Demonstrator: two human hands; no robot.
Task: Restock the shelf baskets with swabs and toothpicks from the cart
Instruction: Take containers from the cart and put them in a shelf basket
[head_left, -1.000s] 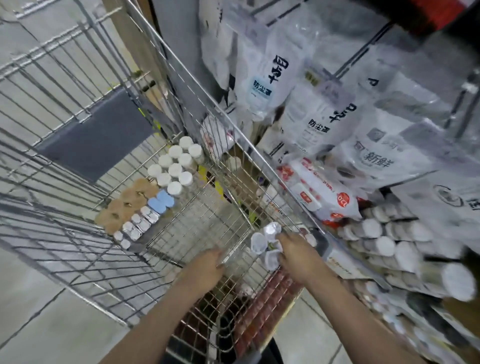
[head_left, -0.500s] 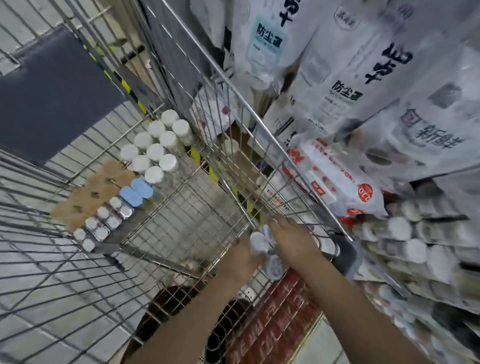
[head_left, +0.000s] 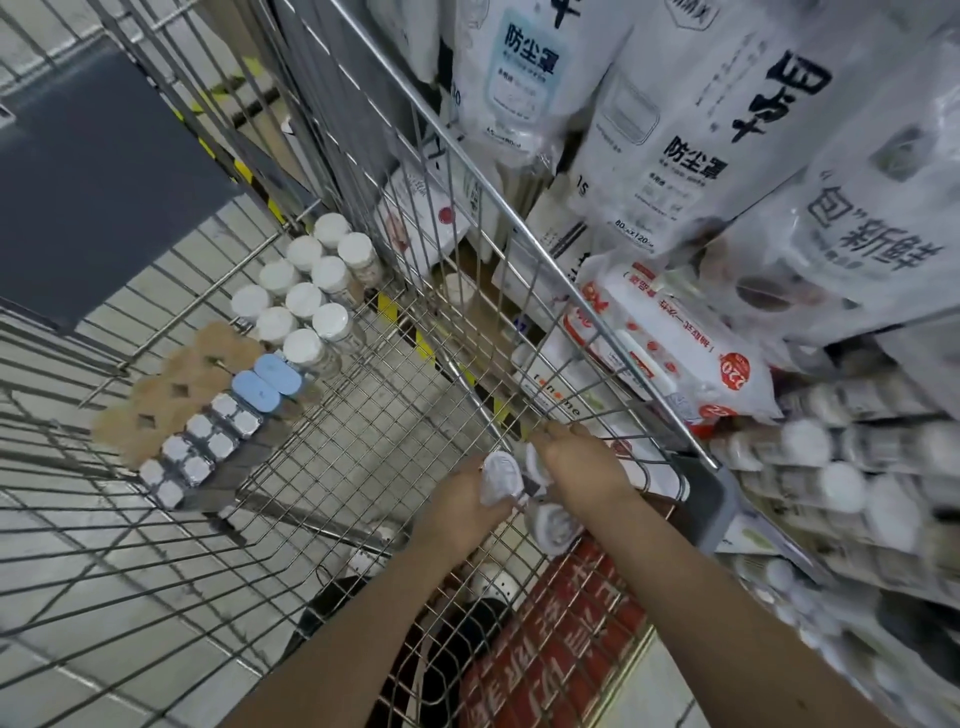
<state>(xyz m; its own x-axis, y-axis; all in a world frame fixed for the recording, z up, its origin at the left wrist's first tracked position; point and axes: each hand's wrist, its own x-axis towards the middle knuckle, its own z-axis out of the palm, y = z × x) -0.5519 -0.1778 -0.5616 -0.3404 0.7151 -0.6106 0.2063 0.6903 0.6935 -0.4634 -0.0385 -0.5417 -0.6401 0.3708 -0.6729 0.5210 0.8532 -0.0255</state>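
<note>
White dust-cover bags (head_left: 660, 130) hang along the right above a red-and-white wipes pack (head_left: 670, 348), a dark grey panel (head_left: 88, 187) stands at left, and a red printed mat (head_left: 550, 649) lies on the floor.

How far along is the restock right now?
Done: shelf baskets at right already hold many white-lidded containers. In hand: left hand and right hand together hold a wrapped pack of containers. Left: white-capped jars, blue-lidded cases and tan-lidded packs remain in the cart.

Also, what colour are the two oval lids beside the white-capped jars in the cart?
The two oval lids are light blue, shown in the head view.
</note>
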